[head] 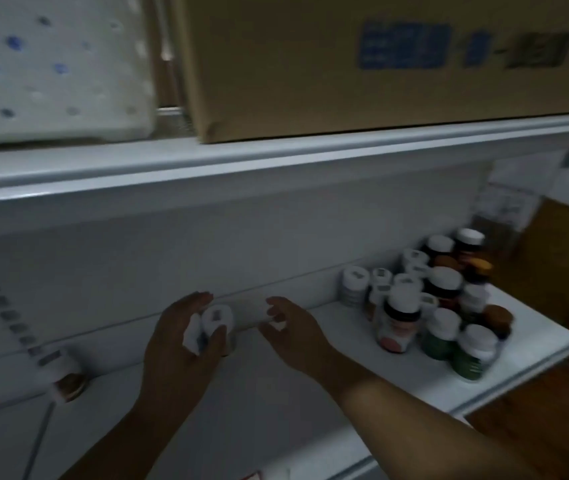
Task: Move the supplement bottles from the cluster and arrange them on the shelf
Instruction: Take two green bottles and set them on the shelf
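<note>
A cluster of supplement bottles (442,306) with white and brown caps stands at the right end of the white shelf (362,362). My left hand (179,341) grips two white bottles (215,322) near the shelf's back wall. My right hand (293,332) hovers just right of them, fingers loosely curled; something small and white shows at its fingers, too blurred to identify. One bottle (68,379) stands alone at the shelf's far left.
An upper shelf (207,161) overhangs close above, carrying a cardboard box (345,64) and a white dotted package (51,64). A brown surface (560,271) lies to the right of the shelf.
</note>
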A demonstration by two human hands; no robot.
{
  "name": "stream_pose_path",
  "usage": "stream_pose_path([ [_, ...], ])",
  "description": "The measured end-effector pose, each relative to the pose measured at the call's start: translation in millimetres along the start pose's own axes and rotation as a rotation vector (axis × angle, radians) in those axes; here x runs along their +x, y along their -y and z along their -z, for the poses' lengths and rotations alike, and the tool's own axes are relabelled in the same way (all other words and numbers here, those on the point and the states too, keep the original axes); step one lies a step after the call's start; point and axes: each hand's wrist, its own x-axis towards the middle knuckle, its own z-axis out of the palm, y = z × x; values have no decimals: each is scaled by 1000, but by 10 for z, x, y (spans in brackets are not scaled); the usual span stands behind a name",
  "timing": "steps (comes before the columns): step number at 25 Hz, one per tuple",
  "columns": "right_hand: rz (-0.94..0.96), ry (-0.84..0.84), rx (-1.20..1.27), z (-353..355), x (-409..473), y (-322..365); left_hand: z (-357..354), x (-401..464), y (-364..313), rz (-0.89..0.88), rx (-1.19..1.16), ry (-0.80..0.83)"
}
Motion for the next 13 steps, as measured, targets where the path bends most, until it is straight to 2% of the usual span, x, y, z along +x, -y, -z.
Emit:
stream_pose_path([
  [2, 1, -94, -3, 302, -246, -24, -337, 44, -211, 9, -149, 105],
  [5, -77, -216, -37, 754, -675, -233, -1037, -16, -327, 125, -326, 367],
  [7, -163, -365, -61, 1067, -910, -477, -1415, -109, -415, 180, -301, 497],
  [9, -291, -552, -53, 1374, -1082, -740, -1744, -196, -555, 131, -240, 574],
  [10, -340, -648, -22, 1507, -1152, -867, -1881, -218, -654, 44, -206, 595],
  [11, -385, -719, 11, 1624, -1215, -979, -2011, -212, -774, -127, -173, 598],
  [13, -480, -767, 44, 1783, -1295, -1181, -2285, -109, -1036, -563, -30, 592],
])
